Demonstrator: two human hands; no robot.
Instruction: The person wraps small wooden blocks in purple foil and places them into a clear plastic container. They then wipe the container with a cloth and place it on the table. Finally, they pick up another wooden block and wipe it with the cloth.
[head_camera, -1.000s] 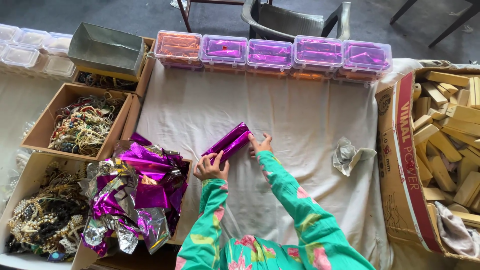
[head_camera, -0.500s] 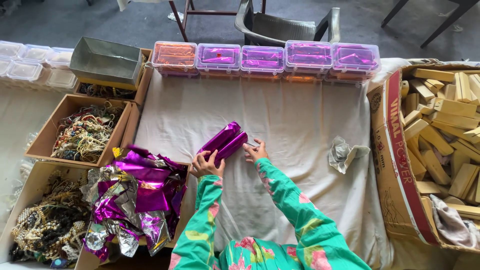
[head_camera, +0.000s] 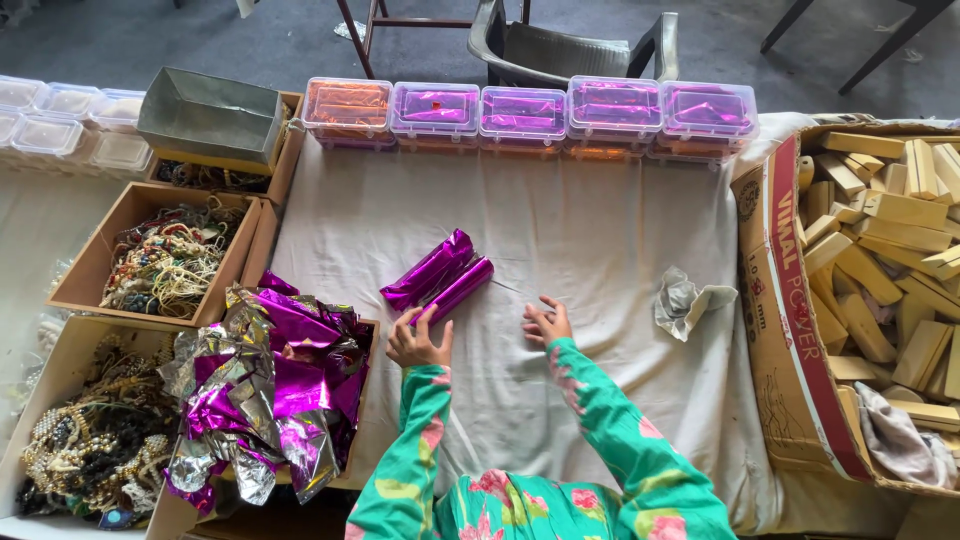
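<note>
A pale cloth-covered table (head_camera: 560, 230) is serving as the work surface, where two foil-wrapped magenta bundles (head_camera: 440, 278) are lying finished, the person's left hand (head_camera: 420, 342) touching the nearer one's end with fingers loosely spread. The right hand (head_camera: 546, 322) is resting open and empty beside them. Five clear lidded boxes (head_camera: 530, 108) are already standing filled, while loose magenta foil sheets (head_camera: 265, 390) and plain wooden blocks (head_camera: 890, 230) are waiting

Behind the white cloth (head_camera: 600, 230) stand five clear boxes (head_camera: 530, 115); wood blocks (head_camera: 890, 240) right, bead boxes (head_camera: 165, 260) left.
</note>
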